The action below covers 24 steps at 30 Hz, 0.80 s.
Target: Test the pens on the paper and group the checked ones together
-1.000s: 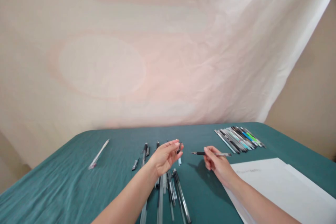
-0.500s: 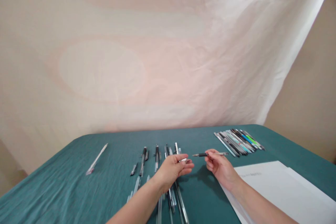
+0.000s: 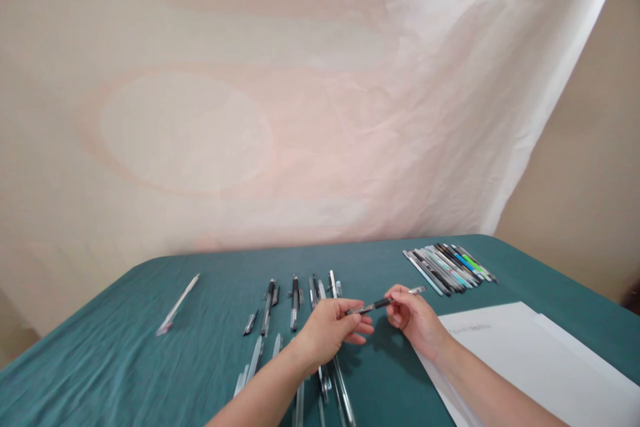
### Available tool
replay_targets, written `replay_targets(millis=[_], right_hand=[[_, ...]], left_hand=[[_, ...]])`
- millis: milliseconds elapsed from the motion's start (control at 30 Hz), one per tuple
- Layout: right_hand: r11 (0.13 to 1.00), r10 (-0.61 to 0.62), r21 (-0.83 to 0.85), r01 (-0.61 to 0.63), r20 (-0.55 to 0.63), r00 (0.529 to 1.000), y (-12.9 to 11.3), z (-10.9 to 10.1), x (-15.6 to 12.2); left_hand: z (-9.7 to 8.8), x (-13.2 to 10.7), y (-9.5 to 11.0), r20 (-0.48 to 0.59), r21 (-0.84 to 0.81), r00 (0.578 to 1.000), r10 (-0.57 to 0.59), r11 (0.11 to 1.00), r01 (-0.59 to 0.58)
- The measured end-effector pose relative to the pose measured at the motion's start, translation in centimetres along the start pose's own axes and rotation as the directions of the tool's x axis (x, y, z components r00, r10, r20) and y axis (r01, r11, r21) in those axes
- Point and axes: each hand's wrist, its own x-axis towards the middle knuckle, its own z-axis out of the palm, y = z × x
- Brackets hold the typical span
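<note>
My right hand (image 3: pixel 409 317) pinches a slim pen (image 3: pixel 383 303) with a dark grip and a clear barrel, its point aimed left. Between the thumb and fingers of my left hand (image 3: pixel 336 329) is a small clear pen cap (image 3: pixel 353 311), largely covered by the fingers. The pen's tip meets the cap; how far inside it sits, I cannot tell. Below my left hand and forearm lie several pens (image 3: pixel 341 387), partly hidden. Just left of that hand are two dark-gripped pens, one (image 3: pixel 269 307) farther out and one (image 3: pixel 295 303) closer, with a loose cap (image 3: pixel 249 323) beside them.
White paper sheets (image 3: pixel 520 360) with faint writing lie at the right, under my right forearm. A row of several pens (image 3: pixel 450 269) is at the back right. One pale pen (image 3: pixel 179 304) rests alone on the left of the green tablecloth (image 3: pixel 110 347).
The pen in my right hand has moved left, so its tip has come to the cap in my left hand. A gap was between them before. The view has shifted slightly.
</note>
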Motion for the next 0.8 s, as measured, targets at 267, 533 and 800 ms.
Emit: replay_targets(millis=[267,533,800], right_hand=[[0.996,0.007,-0.094,0.001,0.085,0.996,0.2,1.0,-0.9],[0.984,0.024,-0.176,-0.005,0.103,0.994,0.2,1.5,-1.3],[0.999,0.005,-0.038,-0.002,0.090,0.996,-0.1,1.7,-1.3]], left_hand=[[0.5,-0.5,0.5,0.095,0.073,0.995,0.033,0.997,-0.040],[1.1,-0.5,0.9,0.022,0.158,0.994,0.103,0.982,-0.105],[0.0,-0.5,1.5,-0.002,0.322,0.986,0.167,0.934,-0.158]])
